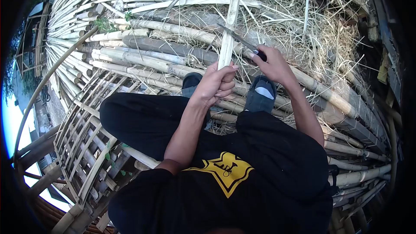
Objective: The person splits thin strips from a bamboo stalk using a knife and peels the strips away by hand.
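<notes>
My left hand (216, 81) is closed around the near end of a long, pale split bamboo strip (229, 30), which runs away from me past the top of the view. In my right hand (273, 65) is the dark handle of a knife (239, 38). Its blade points up and left and lies across the strip, seemingly against it; the exact contact is hard to make out. Both hands are above my shoes, between my bent knees.
Bamboo poles (169, 63) lie side by side under and ahead of me. Thin shavings (299, 30) cover the poles at the right. A woven bamboo lattice (86, 134) stands at the left, near a curved pole (47, 78). More poles are stacked at the upper left.
</notes>
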The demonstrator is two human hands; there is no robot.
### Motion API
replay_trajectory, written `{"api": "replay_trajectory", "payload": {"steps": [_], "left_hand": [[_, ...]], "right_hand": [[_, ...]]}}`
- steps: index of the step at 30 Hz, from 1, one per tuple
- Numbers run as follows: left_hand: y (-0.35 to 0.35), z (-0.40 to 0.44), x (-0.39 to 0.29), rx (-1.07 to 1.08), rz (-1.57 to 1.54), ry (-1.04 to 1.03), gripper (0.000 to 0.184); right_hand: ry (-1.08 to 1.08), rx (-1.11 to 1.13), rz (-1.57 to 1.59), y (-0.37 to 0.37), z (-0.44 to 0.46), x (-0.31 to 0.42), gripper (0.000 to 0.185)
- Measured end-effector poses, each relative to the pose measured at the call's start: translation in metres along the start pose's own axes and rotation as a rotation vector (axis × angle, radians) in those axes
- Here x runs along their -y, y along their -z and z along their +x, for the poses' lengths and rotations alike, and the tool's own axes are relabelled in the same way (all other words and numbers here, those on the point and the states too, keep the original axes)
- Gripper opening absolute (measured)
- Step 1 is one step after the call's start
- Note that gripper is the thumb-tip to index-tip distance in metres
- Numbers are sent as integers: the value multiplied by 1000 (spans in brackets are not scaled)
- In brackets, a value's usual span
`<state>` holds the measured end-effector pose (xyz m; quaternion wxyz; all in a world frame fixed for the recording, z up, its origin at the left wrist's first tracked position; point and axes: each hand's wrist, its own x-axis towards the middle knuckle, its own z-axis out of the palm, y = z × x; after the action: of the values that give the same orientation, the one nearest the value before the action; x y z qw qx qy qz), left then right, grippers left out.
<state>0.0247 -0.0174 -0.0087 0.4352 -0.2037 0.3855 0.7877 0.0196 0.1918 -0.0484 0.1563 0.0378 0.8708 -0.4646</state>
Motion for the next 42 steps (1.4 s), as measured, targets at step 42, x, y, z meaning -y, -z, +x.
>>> {"api": "replay_trajectory", "payload": {"steps": [42], "left_hand": [[4,-4,5,11,80,43,26]], "right_hand": [[371,-157,-349,-20,6,-50,26]]}}
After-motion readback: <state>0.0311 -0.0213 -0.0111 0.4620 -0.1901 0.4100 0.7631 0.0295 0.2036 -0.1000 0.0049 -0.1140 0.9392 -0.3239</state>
